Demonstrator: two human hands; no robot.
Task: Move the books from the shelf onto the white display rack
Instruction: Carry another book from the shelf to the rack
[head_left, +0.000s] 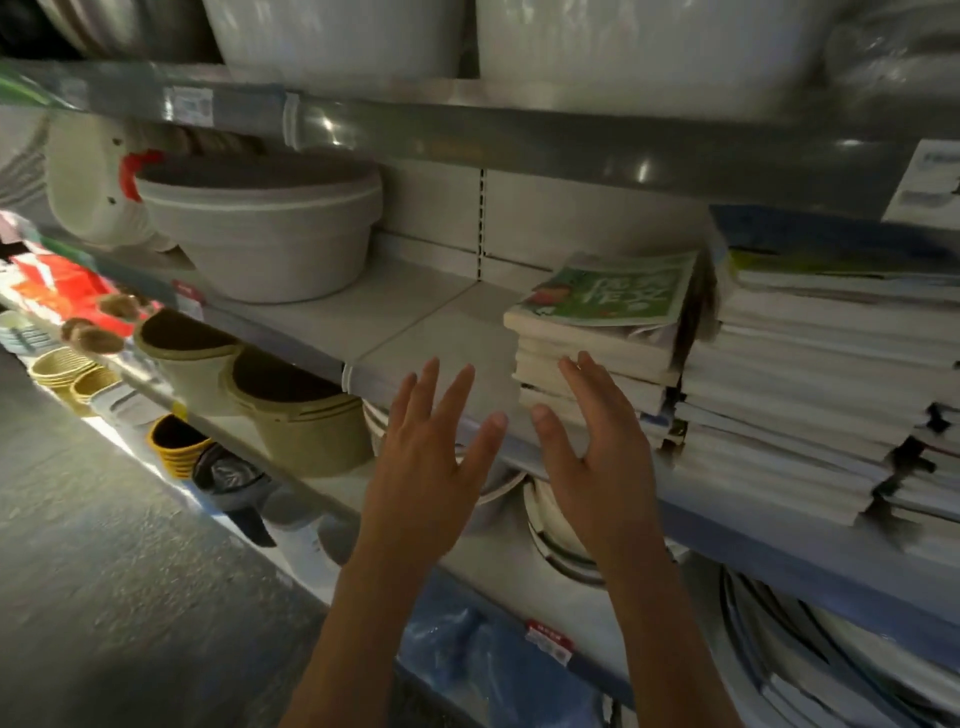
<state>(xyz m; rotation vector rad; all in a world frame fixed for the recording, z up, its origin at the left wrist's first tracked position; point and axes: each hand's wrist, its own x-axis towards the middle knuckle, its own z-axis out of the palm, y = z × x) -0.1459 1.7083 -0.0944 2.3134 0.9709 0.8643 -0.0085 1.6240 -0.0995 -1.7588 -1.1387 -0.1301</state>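
A short stack of books (592, 348) with a green cover on top lies on the grey shelf (436, 332). A taller stack of books (810, 395) stands right beside it. My left hand (431, 457) is raised in front of the shelf's bare part, fingers spread, holding nothing. My right hand (597, 452) is also spread, its fingertips in front of the short stack's near left corner; whether they touch it I cannot tell. The white display rack is out of view.
A grey lidded tub (260, 228) sits on the same shelf to the left. Green and yellow pots (291, 415) hang along the lower shelf. White bowls (561, 535) sit below my hands. Large white tubs fill the shelf above. Floor lies at left.
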